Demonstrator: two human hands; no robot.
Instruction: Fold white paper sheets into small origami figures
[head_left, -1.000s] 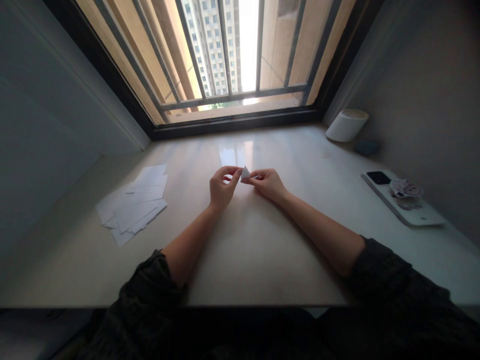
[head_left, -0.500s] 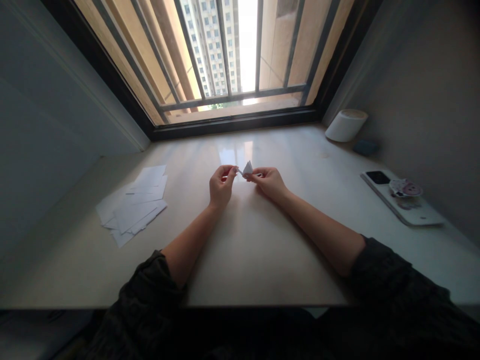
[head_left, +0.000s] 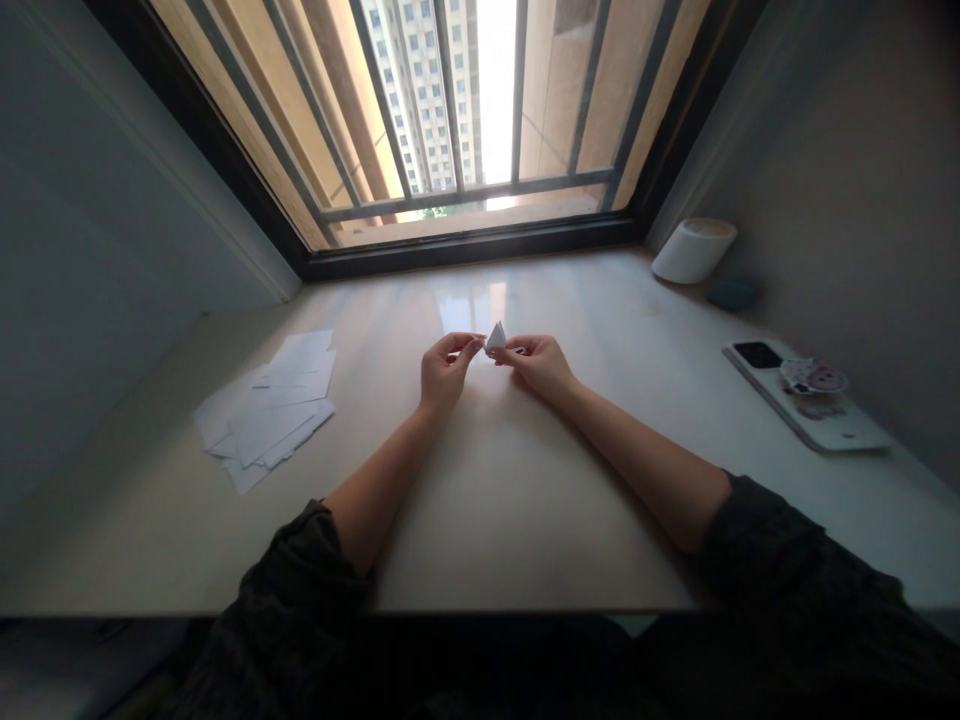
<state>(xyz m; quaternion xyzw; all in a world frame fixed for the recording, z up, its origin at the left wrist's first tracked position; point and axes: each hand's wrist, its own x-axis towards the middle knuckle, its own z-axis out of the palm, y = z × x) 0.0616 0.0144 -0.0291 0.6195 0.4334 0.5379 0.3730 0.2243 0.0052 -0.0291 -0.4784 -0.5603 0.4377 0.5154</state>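
Observation:
A small folded piece of white paper with a pointed tip sits between my two hands, over the middle of the pale table. My left hand pinches its left side with thumb and forefinger. My right hand pinches its right side, fingers curled. Both forearms reach out from dark sleeves near the table's front edge.
Several loose white paper slips lie spread at the left. At the right lie a white phone with a sticker, a white cylinder and a small dark object. A barred window runs along the back.
The folded paper has been turned a little, its tip now pointing up, and my fingers have shifted their pinch on it. Hands stay in the same place.

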